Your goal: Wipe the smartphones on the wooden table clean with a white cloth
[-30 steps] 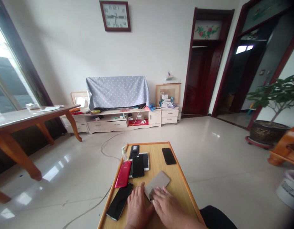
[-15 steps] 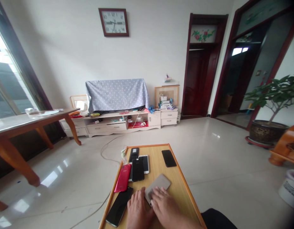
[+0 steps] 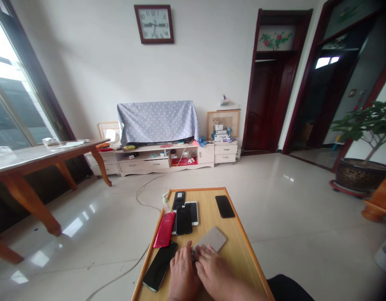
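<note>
A pale gold-grey smartphone (image 3: 216, 239) lies aslant on the small wooden table, its near end covered by my hands. My left hand (image 3: 183, 271) is at its lower left edge, fingers bent against the phone. My right hand (image 3: 213, 265) presses close-set fingers onto the phone's near part. A small dark patch shows under those fingertips; I cannot tell whether it is a cloth or a shadow. To the left of my left hand lies a black smartphone (image 3: 160, 266), with a red smartphone (image 3: 164, 230) just beyond, touching it.
Beyond, a black phone (image 3: 184, 220) overlaps a white phone (image 3: 195, 213), near another dark phone (image 3: 179, 200) and a pump bottle (image 3: 166, 205). A separate black phone (image 3: 224, 207) lies at the far right. The table (image 3: 239, 246) has a raised orange rim.
My right hand has slid slightly left over the phone, closer to my left hand. The whole view has shifted a little; the other phones lie as before.
</note>
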A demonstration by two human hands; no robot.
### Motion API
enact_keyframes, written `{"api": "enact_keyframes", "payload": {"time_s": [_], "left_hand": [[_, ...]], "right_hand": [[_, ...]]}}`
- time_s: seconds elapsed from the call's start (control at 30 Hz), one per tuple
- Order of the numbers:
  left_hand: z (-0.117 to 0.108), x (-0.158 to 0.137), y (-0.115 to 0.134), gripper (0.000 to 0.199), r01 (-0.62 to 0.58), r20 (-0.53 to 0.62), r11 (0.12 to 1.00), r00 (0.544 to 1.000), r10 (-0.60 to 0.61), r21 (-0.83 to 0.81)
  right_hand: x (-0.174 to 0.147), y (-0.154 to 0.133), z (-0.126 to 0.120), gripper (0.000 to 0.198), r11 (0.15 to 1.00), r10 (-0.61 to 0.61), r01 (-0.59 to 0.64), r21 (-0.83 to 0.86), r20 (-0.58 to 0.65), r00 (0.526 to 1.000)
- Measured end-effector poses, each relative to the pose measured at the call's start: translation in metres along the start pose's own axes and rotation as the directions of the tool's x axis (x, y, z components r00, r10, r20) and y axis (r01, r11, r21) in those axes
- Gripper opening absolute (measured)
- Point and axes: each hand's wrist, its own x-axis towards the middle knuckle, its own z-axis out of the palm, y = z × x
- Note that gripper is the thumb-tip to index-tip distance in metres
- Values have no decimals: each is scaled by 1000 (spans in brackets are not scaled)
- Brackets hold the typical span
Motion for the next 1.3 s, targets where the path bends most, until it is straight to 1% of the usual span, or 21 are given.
{"api": "enact_keyframes", "payload": {"time_s": [0.07,0.13,0.17,0.2,0.33,0.4,0.5,0.6,0.67,0.73,0.83,0.9,0.97,1.03,1.17,1.23,1.3], "left_hand": [[2,0,1,67,-14,-61,1000,998,13,-14],[5,0,1,73,-27,-107,999,994,24,-23],[6,0,0,74,-31,-115,999,993,28,-27],[7,0,0,74,-34,-117,999,993,30,-32],[5,2,-1,63,-45,-72,997,997,40,-65],[3,2,1,64,-35,-60,997,998,31,-65],[0,3,7,75,-16,-46,998,999,13,-60],[0,3,10,76,-10,-48,998,999,7,-65],[1,3,10,75,-15,-68,998,998,11,-60],[4,3,9,74,-21,-89,999,996,17,-48],[6,3,7,74,-33,-97,999,995,30,-32],[5,3,7,74,-43,-95,999,995,39,-34],[5,3,8,74,-51,-93,998,995,47,-41],[3,3,9,74,-54,-91,998,995,50,-44],[1,1,12,74,-61,-80,997,995,58,-36],[1,1,11,74,-62,-76,997,995,59,-36],[2,1,9,67,-58,-68,998,996,55,-39]], "right_hand": [[10,10,-6,47,994,99,-100,-44,-35,995],[19,18,-10,48,975,202,-208,-75,-77,976],[21,19,-9,48,971,222,-228,-77,-80,972],[22,17,-8,48,973,216,-220,-70,-68,974],[16,0,2,47,997,73,-73,-7,1,997],[17,-2,1,46,996,83,-83,-18,2,997],[29,17,-8,46,982,178,-179,-60,-21,984],[39,49,-21,47,957,269,-275,-89,-72,961],[36,64,-26,49,942,308,-318,-109,-99,946],[23,71,-27,50,932,327,-340,-127,-112,938],[-8,65,-22,52,936,296,-312,-164,-112,949],[-27,57,-17,51,952,230,-246,-180,-102,968],[-37,49,-16,50,968,169,-181,-176,-83,982],[-35,45,-19,49,972,166,-174,-161,-61,984],[-9,38,-25,51,965,219,-220,-143,-28,975],[2,29,-23,51,971,198,-198,-131,-14,980],[5,15,-18,49,984,142,-140,-112,5,990]]}}
